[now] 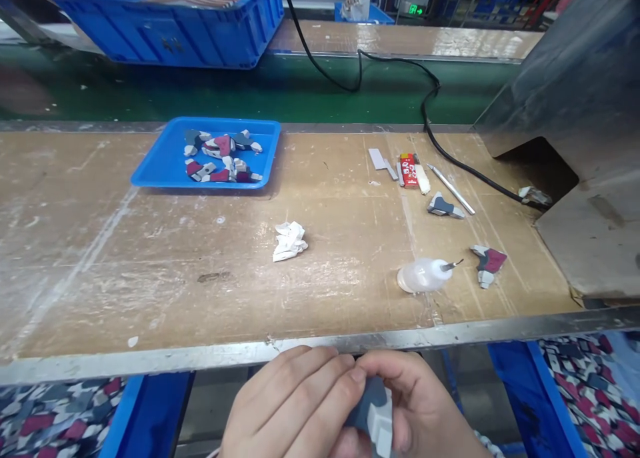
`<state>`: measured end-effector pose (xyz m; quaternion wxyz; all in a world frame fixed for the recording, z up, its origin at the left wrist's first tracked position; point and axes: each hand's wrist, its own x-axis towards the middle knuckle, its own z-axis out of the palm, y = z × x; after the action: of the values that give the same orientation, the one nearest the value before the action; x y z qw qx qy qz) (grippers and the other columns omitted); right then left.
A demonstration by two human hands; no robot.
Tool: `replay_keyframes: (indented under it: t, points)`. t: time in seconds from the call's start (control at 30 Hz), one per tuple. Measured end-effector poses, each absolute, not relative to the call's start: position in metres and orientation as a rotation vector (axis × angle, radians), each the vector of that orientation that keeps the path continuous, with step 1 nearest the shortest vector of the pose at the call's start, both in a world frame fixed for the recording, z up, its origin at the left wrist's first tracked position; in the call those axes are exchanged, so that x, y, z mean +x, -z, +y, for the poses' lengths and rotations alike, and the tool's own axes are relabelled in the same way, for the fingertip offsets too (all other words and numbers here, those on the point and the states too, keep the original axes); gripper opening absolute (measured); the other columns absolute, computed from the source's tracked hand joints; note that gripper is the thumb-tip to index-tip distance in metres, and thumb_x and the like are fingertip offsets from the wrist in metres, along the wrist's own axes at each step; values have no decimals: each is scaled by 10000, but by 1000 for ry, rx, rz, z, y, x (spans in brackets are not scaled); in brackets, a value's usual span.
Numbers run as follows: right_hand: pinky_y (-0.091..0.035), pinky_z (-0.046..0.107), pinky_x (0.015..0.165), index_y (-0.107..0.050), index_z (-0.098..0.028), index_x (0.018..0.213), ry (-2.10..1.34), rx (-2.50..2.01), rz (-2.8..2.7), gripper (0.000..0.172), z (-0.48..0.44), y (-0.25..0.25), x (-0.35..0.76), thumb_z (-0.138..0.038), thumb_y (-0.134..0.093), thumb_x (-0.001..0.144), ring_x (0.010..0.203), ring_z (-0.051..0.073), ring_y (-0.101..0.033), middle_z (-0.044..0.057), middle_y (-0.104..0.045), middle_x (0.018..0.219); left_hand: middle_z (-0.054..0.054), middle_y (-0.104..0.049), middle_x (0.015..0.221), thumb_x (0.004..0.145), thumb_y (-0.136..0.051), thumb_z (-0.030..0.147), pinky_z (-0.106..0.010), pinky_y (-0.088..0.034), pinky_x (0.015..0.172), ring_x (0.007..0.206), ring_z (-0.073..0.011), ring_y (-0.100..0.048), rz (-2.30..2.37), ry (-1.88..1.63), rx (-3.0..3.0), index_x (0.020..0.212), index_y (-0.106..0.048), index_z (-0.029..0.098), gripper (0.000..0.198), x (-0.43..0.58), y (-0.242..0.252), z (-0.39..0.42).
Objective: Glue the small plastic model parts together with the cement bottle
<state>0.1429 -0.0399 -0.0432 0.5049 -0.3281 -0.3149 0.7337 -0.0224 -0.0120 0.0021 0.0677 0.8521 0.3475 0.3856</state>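
Scuffed brown board tops a long workbench (100,245) with a metal front edge (300,351), and a green conveyor belt (200,88) runs behind it beneath a blue plastic crate (170,25). Just below that metal edge, the left hand (285,405) and the right hand (425,405) together clasp a grey-and-white moulded plastic piece (379,419). The left fingers press against one side and the right thumb curls over the top, so both hands are closed on it. Nearest them on the bench lies a crumpled white tissue (290,241). Further right sit a plastic squeeze bottle with a metal needle tip (423,276), a grey piece with a white tip (443,207), a maroon-and-grey piece (489,265), a red packet (409,171) and a slim metal tool (451,189). A blue tray (155,175) holds more grey, maroon and white pieces, and blue bins (150,411) full of similar pieces stand below the bench on either side of the hands.
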Motion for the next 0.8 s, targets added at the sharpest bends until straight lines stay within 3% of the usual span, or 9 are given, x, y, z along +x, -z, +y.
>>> replay_keyframes:
  t: [0.27,0.43,0.5,0.63,0.8]
  points:
    - [-575,244,573,-730,-249,985,-1822,-981,-759,580,-51,35,161,-469,-985,513,648,162,-695,26,-732,801,-64,-787,965,1070,-459,272,-315,-654,840,895,-220,-757,837,-1133,2564,1160,-700,163,280,-22,-2,-6]
    - [-464,211,460,-710,-222,829,-1894,-829,-748,633,-54,59,150,-688,-914,451,585,147,-585,-7,-580,646,-71,-784,992,1069,-465,405,-310,-639,844,959,-210,-732,715,-976,2262,1132,-675,201,300,-17,-13,3]
    - [-411,201,422,-655,-211,752,-1909,-789,-766,665,-59,72,145,-759,-871,443,541,124,-523,-15,-517,629,-78,-784,1008,1077,-448,364,-311,-626,870,981,-209,-728,637,-931,2174,1126,-672,191,287,-14,-14,3]
    - [-413,199,448,-622,-217,789,-2081,-766,-663,715,-67,83,143,-689,-933,351,548,107,-506,-29,-523,653,-92,-789,971,1091,-333,223,-303,-624,856,998,-208,-731,570,-1008,2220,1125,-675,169,348,-10,-8,1]
    - [-481,153,576,-634,-191,751,-2288,-696,-444,579,-65,70,148,-616,-932,494,592,70,-543,-52,-489,626,-36,-793,918,1102,-368,228,-238,-590,924,1023,-147,-717,481,-1055,2402,1103,-682,137,328,-11,-8,4]
